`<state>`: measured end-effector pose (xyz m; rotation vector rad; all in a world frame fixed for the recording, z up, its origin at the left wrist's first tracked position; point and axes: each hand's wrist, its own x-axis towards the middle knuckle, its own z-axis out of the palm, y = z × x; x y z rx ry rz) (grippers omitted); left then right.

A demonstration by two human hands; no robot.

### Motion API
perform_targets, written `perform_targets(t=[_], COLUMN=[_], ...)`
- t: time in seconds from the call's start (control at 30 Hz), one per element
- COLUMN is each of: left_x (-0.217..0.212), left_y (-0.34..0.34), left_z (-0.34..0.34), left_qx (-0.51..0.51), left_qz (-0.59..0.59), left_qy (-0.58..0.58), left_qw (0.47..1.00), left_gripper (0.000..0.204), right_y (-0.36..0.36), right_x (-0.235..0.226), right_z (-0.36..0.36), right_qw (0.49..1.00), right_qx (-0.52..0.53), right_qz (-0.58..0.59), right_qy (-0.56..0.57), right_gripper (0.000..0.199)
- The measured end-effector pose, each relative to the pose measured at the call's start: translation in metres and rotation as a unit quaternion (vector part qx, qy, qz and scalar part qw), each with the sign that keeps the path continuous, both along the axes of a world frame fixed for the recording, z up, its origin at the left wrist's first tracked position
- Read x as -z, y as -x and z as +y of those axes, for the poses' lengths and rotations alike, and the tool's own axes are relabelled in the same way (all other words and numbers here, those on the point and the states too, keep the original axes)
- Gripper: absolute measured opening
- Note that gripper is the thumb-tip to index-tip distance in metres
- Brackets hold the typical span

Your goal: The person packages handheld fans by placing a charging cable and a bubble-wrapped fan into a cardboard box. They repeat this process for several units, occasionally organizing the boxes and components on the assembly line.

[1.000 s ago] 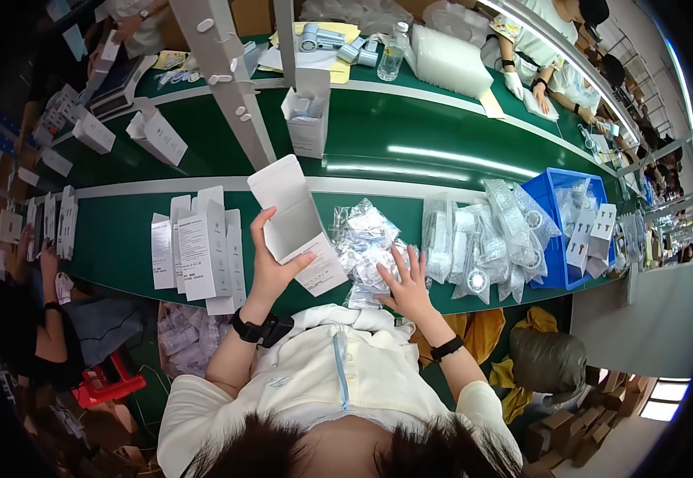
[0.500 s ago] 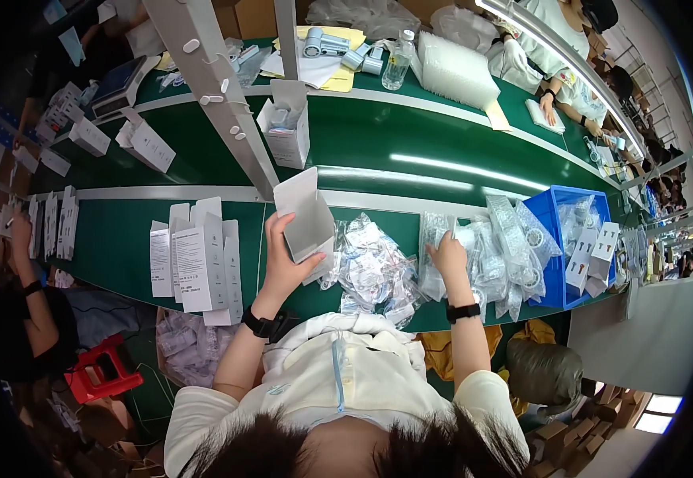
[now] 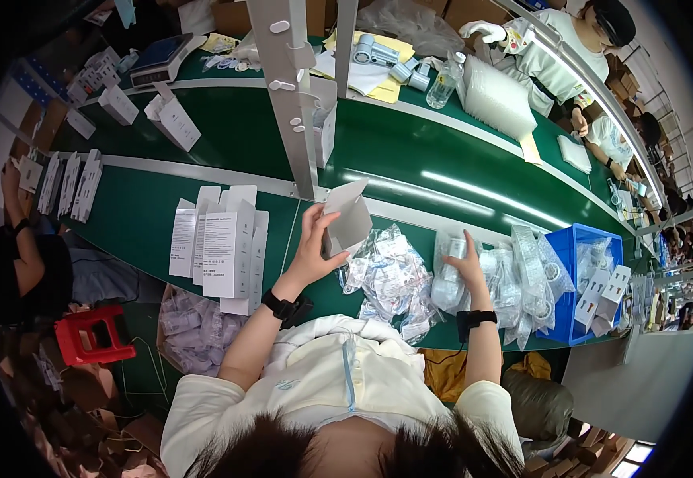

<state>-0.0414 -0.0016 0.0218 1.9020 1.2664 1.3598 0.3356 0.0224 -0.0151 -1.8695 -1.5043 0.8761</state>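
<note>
My left hand (image 3: 310, 251) is closed round an upright white carton (image 3: 349, 221) with its top flap raised and its mouth open. My right hand (image 3: 467, 269) is round the right edge of a clear bubble-wrap pouch (image 3: 447, 279), thumb lying over it; the other fingers are partly hidden. What the pouch contains is not clear. Between the hands lies a pile of small clear plastic packets (image 3: 394, 279) with white and bluish contents. More bubble-wrap pouches (image 3: 513, 279) are heaped right of my right hand.
Upright white cartons (image 3: 223, 247) stand at left. A blue bin (image 3: 563, 239) at right holds cartons and pouches. A metal post (image 3: 290, 119) rises beyond my left hand. Farther back are a bottle (image 3: 444, 84), a foam-sheet stack (image 3: 497, 95) and people; a red stool (image 3: 94, 333) stands lower left.
The view has shifted, so the bench sits farther right and lower. My right hand has moved from a pinch at the pouch's top to a grip along its side. The left still holds the carton.
</note>
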Motion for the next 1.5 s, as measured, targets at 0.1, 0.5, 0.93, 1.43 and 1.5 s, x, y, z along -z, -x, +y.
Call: perform_targets(t=[0.1,0.5,0.93,1.43,1.5], left_x=[-0.003,0.014,0.045,-0.024,-0.028], left_y=[-0.001,-0.025,0.028,0.051,0.052], left_z=[-0.002,-0.006,-0.023,-0.027,-0.020], left_qx=[0.038,-0.058,-0.097,-0.141,-0.143], left_qz=[0.031,-0.109,-0.113,0.031,0.021], left_qy=[0.038,0.032,-0.047,0.059,0.078], left_qw=[0.998,0.992,0.988,0.988,0.986], left_gripper=[0.079,0.071,0.072,0.021,0.019], right_y=[-0.006,0.252,0.148,0.128,0.142], right_x=[-0.019,-0.120,-0.015,-0.048,-0.074], right_z=[0.003,0.012,0.017,0.013,0.005], right_qw=[0.949,0.817,0.942,0.963,0.958], right_qx=[0.037,0.197,-0.120,-0.197,-0.179], right_qz=[0.311,0.403,-0.249,0.013,0.062], right_qy=[-0.020,-0.362,-0.192,-0.185,-0.215], right_gripper=[0.063,0.067,0.046,0.018,0.019])
